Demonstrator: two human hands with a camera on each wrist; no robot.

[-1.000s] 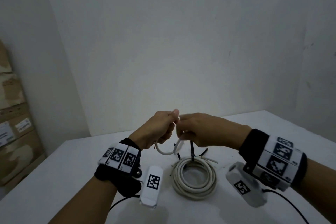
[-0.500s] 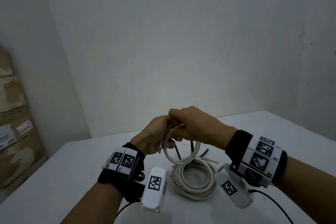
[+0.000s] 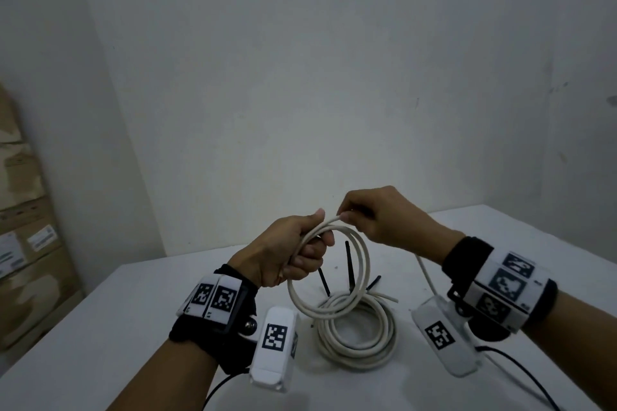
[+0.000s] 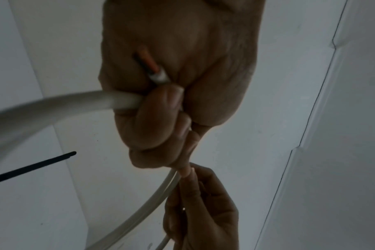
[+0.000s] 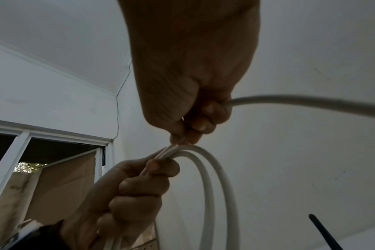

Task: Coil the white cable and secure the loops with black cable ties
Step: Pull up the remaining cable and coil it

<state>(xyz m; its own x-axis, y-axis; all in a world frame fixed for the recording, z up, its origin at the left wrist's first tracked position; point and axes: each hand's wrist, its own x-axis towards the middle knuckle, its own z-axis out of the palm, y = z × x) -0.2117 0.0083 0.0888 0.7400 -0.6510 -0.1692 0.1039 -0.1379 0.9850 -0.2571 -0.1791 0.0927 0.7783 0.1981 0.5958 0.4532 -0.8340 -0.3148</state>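
Two loops of white cable (image 3: 362, 272) hang from your left hand (image 3: 287, 252), fist clamped round them; your right hand (image 3: 377, 217), just beside, pinches the springy tail. Grip where loops cross, or they'll spring open.

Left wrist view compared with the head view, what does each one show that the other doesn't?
Only the left wrist view shows the cut cable end with an orange core poking out beside the curled fingers. Only the head view shows the finished coil lying on the table with black cable ties sticking up. Both show the left hand gripping white cable loops and the right hand pinching the cable.
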